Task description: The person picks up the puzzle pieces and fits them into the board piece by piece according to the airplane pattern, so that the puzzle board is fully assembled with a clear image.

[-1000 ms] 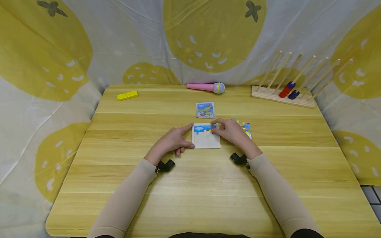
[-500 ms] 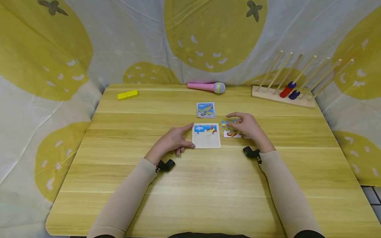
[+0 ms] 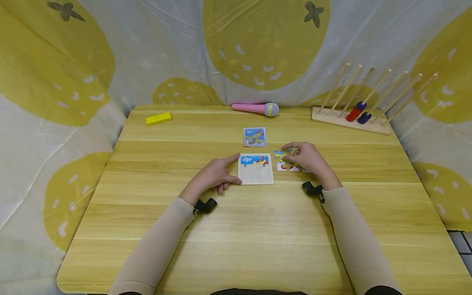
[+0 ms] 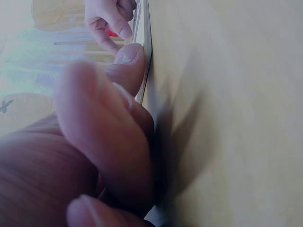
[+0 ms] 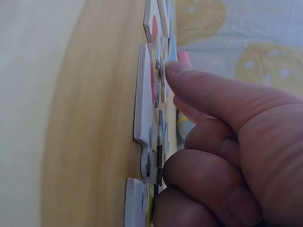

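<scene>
A square wooden puzzle board [image 3: 256, 176] lies mid-table, its top row filled with joined pieces [image 3: 250, 160] showing sky, a cloud and a red and yellow plane part. My left hand [image 3: 214, 174] steadies the board, straight index finger at its upper left corner and thumb at the lower left. Right of the board, my right hand [image 3: 307, 157] has thumb and index finger about a puzzle piece [image 3: 278, 155] among the loose pieces [image 3: 283, 166]. In the right wrist view the thumb [image 5: 189, 80] touches the pieces while the other fingers curl; the hand hides part of the pile.
A picture card [image 3: 255, 137] of a plane lies just beyond the board. Farther back are a pink toy microphone [image 3: 254, 107], a yellow block [image 3: 158, 119] at left, and a wooden peg rack [image 3: 332, 116] with red and dark blue beads at right. A patterned cloth hangs behind.
My right hand has left the top row of the board and moved right to the loose pieces, then lowered slightly onto them. My left hand has stayed at the board's left edge.
</scene>
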### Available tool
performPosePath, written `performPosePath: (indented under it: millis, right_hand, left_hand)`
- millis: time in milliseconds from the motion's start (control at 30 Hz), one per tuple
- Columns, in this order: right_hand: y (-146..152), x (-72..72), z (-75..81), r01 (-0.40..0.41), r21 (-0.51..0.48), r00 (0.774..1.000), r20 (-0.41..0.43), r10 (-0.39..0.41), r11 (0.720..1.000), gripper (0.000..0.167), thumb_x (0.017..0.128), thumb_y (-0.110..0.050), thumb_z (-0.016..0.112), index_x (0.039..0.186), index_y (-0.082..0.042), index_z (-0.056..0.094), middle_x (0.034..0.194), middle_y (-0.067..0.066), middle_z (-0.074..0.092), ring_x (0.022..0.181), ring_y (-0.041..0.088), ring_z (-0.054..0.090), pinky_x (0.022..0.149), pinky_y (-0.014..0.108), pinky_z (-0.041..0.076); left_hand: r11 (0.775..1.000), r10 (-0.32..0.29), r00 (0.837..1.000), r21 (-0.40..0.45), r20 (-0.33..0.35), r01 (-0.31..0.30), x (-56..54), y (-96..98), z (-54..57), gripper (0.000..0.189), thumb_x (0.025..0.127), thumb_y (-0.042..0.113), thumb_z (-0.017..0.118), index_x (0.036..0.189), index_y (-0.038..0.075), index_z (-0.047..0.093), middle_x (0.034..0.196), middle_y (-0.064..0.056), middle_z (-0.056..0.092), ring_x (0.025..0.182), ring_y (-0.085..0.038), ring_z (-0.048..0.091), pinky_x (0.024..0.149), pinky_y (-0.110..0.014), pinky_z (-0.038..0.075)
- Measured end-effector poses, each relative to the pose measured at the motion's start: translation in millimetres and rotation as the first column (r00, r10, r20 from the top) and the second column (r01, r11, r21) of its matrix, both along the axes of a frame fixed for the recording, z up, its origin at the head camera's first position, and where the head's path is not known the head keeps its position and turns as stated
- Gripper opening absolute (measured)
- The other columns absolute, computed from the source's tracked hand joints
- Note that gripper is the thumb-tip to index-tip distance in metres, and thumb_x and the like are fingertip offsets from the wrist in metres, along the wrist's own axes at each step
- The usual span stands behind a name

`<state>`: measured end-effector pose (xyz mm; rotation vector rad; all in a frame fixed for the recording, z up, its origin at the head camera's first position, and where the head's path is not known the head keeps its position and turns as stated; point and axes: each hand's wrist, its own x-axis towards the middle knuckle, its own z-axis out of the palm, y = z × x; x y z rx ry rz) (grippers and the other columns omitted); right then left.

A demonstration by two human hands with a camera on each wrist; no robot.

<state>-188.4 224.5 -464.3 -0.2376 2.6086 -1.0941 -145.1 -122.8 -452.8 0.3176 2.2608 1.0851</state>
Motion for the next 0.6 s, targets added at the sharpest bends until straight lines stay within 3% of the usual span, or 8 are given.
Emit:
performPosePath:
  millis: [400, 600]
  right_hand:
    - [-4.8, 2.9, 3.8, -0.024, 0.061, 0.999, -0.025, 0.026, 0.998, 0.031, 0.1, -0.027, 0.076, 0.127, -0.013, 0.076, 0.056, -0.005, 0.044, 0.05, 0.013, 0.037, 0.048, 0.025, 0.034]
    - [-8.3, 3.5, 5.0, -0.047, 0.137, 0.995, -0.083, 0.058, 0.989, 0.031, 0.1, -0.028, 0.075, 0.126, -0.011, 0.077, 0.057, -0.003, 0.047, 0.05, 0.013, 0.041, 0.048, 0.026, 0.036]
  left_hand:
    - [1.0, -0.005, 1.0, 0.012, -0.002, 0.005, -0.4, -0.3, -0.9, 0.101, 0.091, 0.033, 0.087, 0.171, 0.03, 0.025, 0.056, -0.006, 0.065, 0.042, -0.019, 0.061, 0.05, -0.04, 0.061]
    - [1.0, -0.005, 1.0, 0.015, -0.002, 0.005, -0.4, -0.3, -1.1, 0.101, 0.091, 0.033, 0.087, 0.171, 0.029, 0.025, 0.056, -0.006, 0.065, 0.042, -0.019, 0.061, 0.05, -0.04, 0.06]
